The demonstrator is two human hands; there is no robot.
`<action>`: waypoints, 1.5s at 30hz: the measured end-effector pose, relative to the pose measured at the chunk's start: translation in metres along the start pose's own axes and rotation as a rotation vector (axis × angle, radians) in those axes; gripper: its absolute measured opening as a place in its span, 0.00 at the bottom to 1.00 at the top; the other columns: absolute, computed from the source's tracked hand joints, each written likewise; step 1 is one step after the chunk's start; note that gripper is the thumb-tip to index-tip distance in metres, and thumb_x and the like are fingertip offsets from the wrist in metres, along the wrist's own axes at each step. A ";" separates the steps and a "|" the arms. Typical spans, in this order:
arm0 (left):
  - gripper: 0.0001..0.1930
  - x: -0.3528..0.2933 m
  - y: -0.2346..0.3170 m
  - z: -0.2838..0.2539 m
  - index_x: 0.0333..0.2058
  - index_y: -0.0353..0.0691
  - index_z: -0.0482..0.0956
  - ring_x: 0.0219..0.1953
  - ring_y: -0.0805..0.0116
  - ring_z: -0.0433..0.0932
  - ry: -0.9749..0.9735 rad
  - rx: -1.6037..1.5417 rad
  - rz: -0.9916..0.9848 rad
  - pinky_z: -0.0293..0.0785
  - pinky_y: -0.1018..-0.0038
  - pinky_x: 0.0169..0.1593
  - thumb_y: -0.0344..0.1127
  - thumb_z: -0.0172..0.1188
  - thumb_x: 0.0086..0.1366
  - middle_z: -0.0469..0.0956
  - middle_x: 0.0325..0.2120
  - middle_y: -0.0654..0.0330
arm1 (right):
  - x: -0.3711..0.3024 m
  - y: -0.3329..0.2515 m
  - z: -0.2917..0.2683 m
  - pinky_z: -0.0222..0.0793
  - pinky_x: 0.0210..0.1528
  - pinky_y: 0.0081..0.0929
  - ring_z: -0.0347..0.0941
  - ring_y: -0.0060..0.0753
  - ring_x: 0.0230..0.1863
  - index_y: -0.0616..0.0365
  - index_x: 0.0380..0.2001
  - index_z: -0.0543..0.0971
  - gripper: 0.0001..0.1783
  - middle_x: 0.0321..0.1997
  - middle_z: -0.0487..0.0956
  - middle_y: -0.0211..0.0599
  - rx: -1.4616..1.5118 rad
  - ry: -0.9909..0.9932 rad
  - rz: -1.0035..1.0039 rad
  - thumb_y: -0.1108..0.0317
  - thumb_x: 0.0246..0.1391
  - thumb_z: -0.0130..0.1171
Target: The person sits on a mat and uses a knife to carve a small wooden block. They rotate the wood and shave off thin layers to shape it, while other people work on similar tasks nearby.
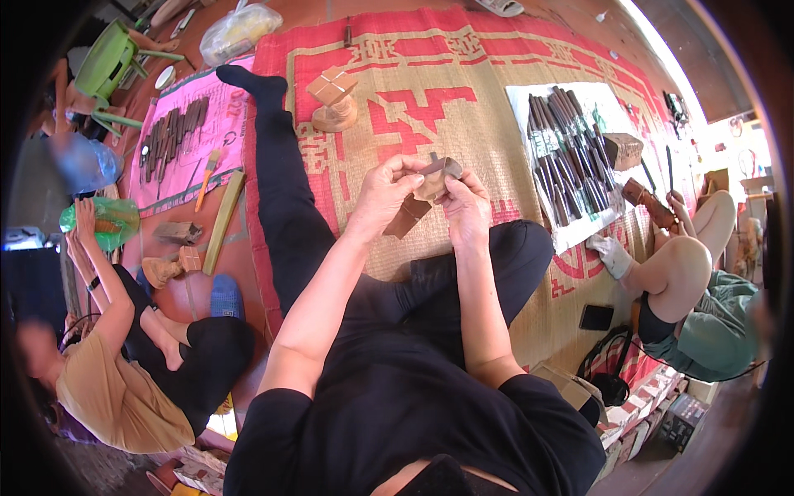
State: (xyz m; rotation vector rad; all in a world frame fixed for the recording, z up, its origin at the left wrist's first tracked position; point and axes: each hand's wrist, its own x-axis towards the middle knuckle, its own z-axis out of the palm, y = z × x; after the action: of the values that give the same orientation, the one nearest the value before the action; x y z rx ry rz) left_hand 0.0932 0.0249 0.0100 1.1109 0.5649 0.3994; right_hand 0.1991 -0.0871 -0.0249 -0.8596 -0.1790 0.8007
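Hands (382, 197) both pinching, brown piece (432, 187) between them, over patterned mat (484, 136)

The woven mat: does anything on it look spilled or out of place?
No spill shows. One dark object lies alone near the far edge of the mat, apart from the grouped dark tools.

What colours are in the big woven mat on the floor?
The mat is red and straw-tan; the head view shows it best.
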 end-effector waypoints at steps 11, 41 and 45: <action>0.07 -0.006 -0.009 -0.008 0.41 0.35 0.77 0.34 0.81 0.75 0.095 0.220 0.178 0.73 0.80 0.41 0.27 0.56 0.66 0.79 0.33 0.64 | -0.007 0.001 0.010 0.71 0.38 0.21 0.75 0.22 0.32 0.61 0.38 0.77 0.07 0.35 0.80 0.32 -0.170 0.090 -0.039 0.76 0.55 0.58; 0.04 -0.027 0.017 0.005 0.37 0.38 0.77 0.31 0.83 0.69 0.238 0.436 0.428 0.68 0.82 0.37 0.32 0.59 0.66 0.75 0.29 0.69 | -0.026 0.011 0.031 0.69 0.35 0.17 0.73 0.16 0.30 0.58 0.33 0.76 0.04 0.29 0.77 0.25 -0.260 -0.099 -0.136 0.78 0.54 0.58; 0.05 -0.026 0.013 -0.002 0.34 0.38 0.77 0.31 0.84 0.68 0.218 0.062 0.293 0.66 0.82 0.37 0.32 0.55 0.67 0.73 0.27 0.71 | -0.028 0.010 0.031 0.69 0.35 0.17 0.73 0.15 0.30 0.57 0.34 0.75 0.06 0.30 0.76 0.25 -0.251 -0.064 -0.058 0.76 0.53 0.61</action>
State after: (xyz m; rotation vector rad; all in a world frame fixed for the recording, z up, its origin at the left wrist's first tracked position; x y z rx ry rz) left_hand 0.0711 0.0166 0.0277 1.2217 0.6102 0.7688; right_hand 0.1605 -0.0835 -0.0071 -1.0605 -0.3647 0.7615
